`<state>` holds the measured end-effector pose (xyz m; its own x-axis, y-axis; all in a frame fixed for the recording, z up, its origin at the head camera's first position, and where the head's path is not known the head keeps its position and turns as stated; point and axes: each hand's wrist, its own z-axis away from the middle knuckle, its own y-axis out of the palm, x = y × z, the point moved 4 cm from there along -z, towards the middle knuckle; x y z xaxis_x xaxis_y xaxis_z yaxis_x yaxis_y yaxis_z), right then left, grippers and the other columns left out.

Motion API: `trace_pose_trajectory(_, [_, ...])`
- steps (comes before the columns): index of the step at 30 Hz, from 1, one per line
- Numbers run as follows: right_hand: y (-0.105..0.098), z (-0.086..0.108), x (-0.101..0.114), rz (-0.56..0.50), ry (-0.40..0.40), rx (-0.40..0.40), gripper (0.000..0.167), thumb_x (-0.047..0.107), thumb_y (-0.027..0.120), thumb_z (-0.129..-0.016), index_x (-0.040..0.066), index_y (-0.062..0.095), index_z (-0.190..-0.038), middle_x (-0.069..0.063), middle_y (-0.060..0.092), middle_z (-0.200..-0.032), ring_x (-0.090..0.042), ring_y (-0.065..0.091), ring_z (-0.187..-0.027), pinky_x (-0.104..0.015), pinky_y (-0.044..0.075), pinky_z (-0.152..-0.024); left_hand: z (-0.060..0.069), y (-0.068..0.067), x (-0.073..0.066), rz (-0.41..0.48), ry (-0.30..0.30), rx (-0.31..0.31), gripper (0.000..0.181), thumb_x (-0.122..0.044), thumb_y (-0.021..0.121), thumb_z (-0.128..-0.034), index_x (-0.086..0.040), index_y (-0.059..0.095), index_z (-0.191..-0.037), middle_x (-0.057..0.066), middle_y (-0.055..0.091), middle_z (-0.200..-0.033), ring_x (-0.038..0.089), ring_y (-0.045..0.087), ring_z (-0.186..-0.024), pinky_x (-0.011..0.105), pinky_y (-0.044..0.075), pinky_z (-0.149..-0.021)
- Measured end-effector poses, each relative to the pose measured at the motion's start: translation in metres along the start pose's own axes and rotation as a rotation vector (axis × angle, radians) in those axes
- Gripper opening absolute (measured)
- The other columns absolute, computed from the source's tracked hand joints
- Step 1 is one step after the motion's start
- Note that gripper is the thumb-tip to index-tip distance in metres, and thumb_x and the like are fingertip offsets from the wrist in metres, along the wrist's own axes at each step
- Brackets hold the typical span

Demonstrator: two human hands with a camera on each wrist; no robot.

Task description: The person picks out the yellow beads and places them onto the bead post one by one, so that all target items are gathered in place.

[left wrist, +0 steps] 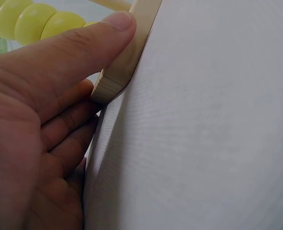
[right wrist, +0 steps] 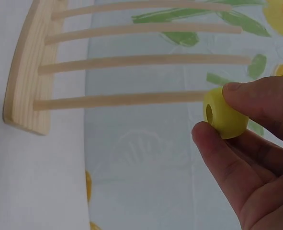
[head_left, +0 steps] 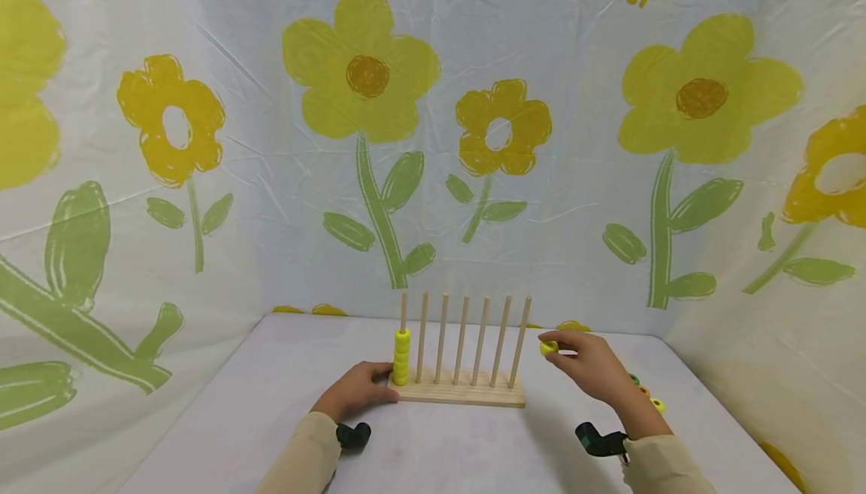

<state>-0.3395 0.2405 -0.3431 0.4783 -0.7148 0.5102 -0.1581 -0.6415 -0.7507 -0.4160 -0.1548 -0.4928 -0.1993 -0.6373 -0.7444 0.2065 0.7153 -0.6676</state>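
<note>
A wooden peg rack (head_left: 460, 396) with several upright pegs stands on the table. Yellow beads (head_left: 402, 359) are stacked on its leftmost peg; the other pegs carry none. My left hand (head_left: 357, 389) grips the left end of the base, thumb along the front edge and fingers at the end face, as the left wrist view shows. To the right of the rack, my right hand (head_left: 588, 362) pinches a yellow bead (right wrist: 225, 114) between thumb and fingertips. The bead is in the air, apart from the pegs, and its hole faces toward the rack in the right wrist view.
Right of the right forearm lie more beads, a green one (head_left: 634, 379), an orange one (head_left: 644, 391) and a yellow one (head_left: 658, 405), partly hidden by the arm. A flower-printed cloth (head_left: 575, 253) hangs behind the white table (head_left: 440, 449).
</note>
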Motion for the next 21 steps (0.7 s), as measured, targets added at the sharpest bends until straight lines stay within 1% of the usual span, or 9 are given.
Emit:
trace_pose_trajectory(6, [0.003, -0.004, 0.01, -0.038, -0.015, 0.018, 0.026, 0.011, 0.069, -0.089, 0.011, 0.069, -0.115, -0.007, 0.067, -0.112, -0.027, 0.065, -0.103, -0.031, 0.059, -0.082, -0.001, -0.001, -0.001, -0.016, -0.013, -0.002, 0.079, -0.05, 0.082, -0.0703, -0.016, 0.056, -0.137, 0.014, 0.053, -0.143, 0.04, 0.041, -0.137, 0.063, 0.032, -0.108])
trace_pose_trajectory(12, [0.007, -0.008, 0.018, -0.052, -0.028, 0.037, 0.028, 0.014, 0.069, -0.09, 0.009, 0.068, -0.118, -0.009, 0.066, -0.117, -0.026, 0.064, -0.105, -0.032, 0.058, -0.084, -0.001, 0.0, 0.0, -0.001, -0.028, 0.002, 0.082, -0.051, 0.082, -0.0692, -0.016, 0.056, -0.138, 0.013, 0.052, -0.144, 0.04, 0.04, -0.137, 0.063, 0.032, -0.109])
trace_pose_trajectory(15, [0.01, -0.01, 0.024, -0.054, -0.043, 0.048, 0.03, 0.015, 0.068, -0.091, 0.008, 0.067, -0.12, -0.009, 0.066, -0.12, -0.027, 0.064, -0.106, -0.033, 0.058, -0.085, -0.001, 0.001, 0.001, 0.004, -0.027, 0.002, 0.082, -0.052, 0.082, -0.0688, -0.016, 0.056, -0.138, 0.013, 0.052, -0.143, 0.039, 0.04, -0.137, 0.062, 0.032, -0.109])
trace_pose_trajectory(21, [0.015, -0.013, 0.032, -0.108, -0.066, 0.049, 0.029, 0.015, 0.068, -0.091, 0.011, 0.067, -0.119, -0.009, 0.066, -0.121, -0.028, 0.064, -0.108, -0.032, 0.058, -0.087, -0.002, 0.001, 0.002, 0.012, -0.009, 0.004, 0.081, -0.051, 0.082, -0.0692, -0.016, 0.056, -0.137, 0.013, 0.052, -0.144, 0.04, 0.039, -0.138, 0.062, 0.031, -0.11])
